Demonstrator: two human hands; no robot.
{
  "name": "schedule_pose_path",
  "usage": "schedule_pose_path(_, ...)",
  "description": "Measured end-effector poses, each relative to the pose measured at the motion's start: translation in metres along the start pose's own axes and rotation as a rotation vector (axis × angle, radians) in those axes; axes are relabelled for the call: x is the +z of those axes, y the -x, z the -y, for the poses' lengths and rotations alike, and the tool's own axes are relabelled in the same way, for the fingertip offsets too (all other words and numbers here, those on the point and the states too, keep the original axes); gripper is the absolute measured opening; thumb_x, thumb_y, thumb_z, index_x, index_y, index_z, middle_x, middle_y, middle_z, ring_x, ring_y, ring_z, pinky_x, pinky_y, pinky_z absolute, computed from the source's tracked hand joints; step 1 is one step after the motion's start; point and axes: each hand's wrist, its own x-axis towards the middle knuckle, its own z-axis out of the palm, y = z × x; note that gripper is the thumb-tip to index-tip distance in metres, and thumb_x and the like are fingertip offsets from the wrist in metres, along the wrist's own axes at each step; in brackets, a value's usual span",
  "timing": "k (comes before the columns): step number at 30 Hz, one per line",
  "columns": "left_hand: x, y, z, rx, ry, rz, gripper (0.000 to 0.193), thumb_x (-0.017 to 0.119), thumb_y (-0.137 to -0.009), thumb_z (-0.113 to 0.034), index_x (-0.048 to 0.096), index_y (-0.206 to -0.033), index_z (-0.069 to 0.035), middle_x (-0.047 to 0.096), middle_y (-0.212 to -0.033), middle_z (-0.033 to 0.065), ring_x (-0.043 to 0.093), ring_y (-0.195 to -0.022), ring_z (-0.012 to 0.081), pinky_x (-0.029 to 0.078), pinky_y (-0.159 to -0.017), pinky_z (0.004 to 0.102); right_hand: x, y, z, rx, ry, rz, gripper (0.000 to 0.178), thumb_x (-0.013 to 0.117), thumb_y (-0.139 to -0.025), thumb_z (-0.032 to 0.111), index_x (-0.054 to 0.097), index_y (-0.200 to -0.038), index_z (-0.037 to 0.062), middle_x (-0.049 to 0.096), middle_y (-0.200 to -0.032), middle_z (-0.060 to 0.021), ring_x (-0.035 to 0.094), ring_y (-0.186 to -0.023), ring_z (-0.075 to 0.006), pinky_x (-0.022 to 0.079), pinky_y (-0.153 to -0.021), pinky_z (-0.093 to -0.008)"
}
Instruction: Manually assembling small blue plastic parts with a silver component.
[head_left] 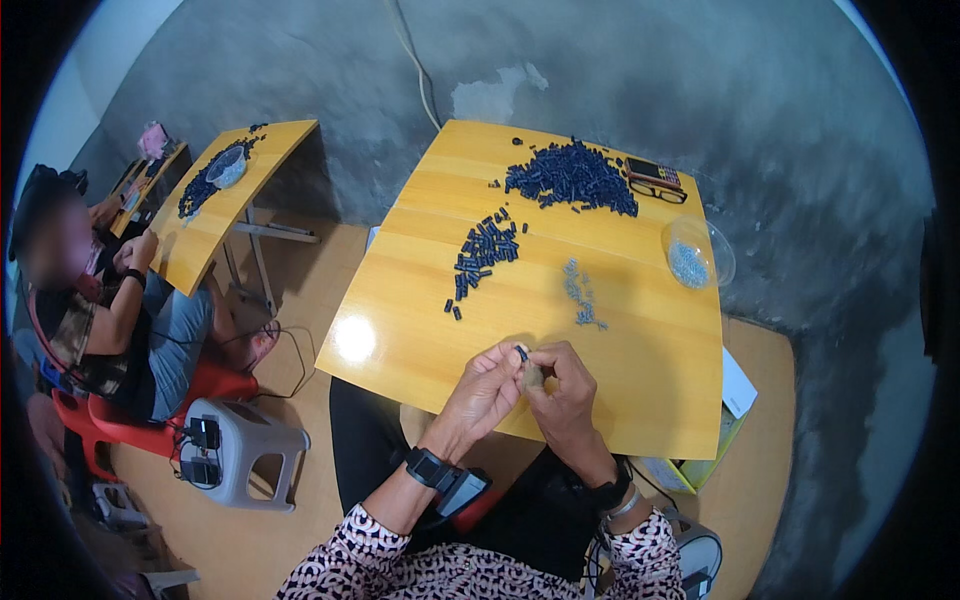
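One black part (521,354) is pinched by fingers of the left hand (488,390) above the desk (645,385); fingers of the right hand (566,397) press together beside it, content unclear. Loose pinch could drop it.

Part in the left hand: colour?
The part is dark, black to navy; best seen in the head view.

Yellow table (420,220); dark-blue parts (570,177); pink-black patterned sleeves (345,560); grey wall (640,70).

Glossy wood-look tabletop (410,280), dark plastic-looking pieces (570,177), matt, patchy wall (640,75).
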Motion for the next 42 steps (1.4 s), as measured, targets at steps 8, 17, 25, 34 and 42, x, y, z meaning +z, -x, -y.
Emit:
schedule_pose_path(8,0.003,0.003,-0.006,-0.096,0.048,0.016,0.013,0.057,-0.091,-0.02,0.057,-0.097,-0.008,0.058,-0.093,0.0022,0.052,-0.078,0.0094,0.046,-0.076,0.0224,-0.037,-0.052,-0.002,0.071,0.034,0.287,0.007,0.063,-0.077,0.004,0.06,-0.083,0.0008,0.059,-0.076,-0.0105,0.059,-0.064,-0.0203,0.047,-0.056,-0.029)
schedule_pose_path(17,0.004,0.003,-0.004,-0.106,0.041,0.038,0.013,0.056,-0.092,-0.018,0.056,-0.099,-0.006,0.056,-0.092,0.002,0.051,-0.079,0.0094,0.044,-0.074,0.0227,0.001,-0.168,-0.065,0.104,0.206,0.431,0.013,0.057,-0.079,0.007,0.06,-0.074,-0.0046,0.061,-0.069,-0.0175,0.061,-0.065,-0.0265,0.048,-0.061,-0.0338)
schedule_pose_path(25,-0.001,0.004,-0.003,-0.115,0.089,0.026,0.016,0.058,-0.09,-0.015,0.055,-0.101,-0.004,0.055,-0.092,0.0051,0.05,-0.078,0.0106,0.044,-0.073,0.0234,0.073,-0.2,-0.129,-0.198,0.394,0.481,0.013,0.054,-0.076,0.005,0.061,-0.074,-0.0057,0.062,-0.075,-0.0218,0.061,-0.07,-0.0344,0.047,-0.064,-0.041)
schedule_pose_path(34,-0.003,0.004,-0.004,-0.155,0.161,0.068,0.018,0.057,-0.091,-0.015,0.054,-0.105,-0.004,0.055,-0.097,0.0053,0.051,-0.08,0.0105,0.044,-0.075,0.0218,0.089,-0.209,-0.137,-0.141,0.519,0.573,0.012,0.053,-0.077,0.004,0.063,-0.075,-0.0034,0.063,-0.08,-0.0192,0.057,-0.08,-0.0363,0.046,-0.079,-0.042)
schedule_pose_path(42,-0.003,0.003,-0.002,-0.162,0.186,0.061,0.019,0.058,-0.09,-0.016,0.054,-0.104,-0.004,0.054,-0.095,0.0057,0.05,-0.079,0.0109,0.044,-0.074,0.0226,0.09,-0.204,-0.148,-0.21,0.53,0.553,0.01,0.054,-0.077,0.003,0.062,-0.077,-0.0033,0.062,-0.08,-0.0205,0.056,-0.083,-0.0363,0.046,-0.079,-0.0424)
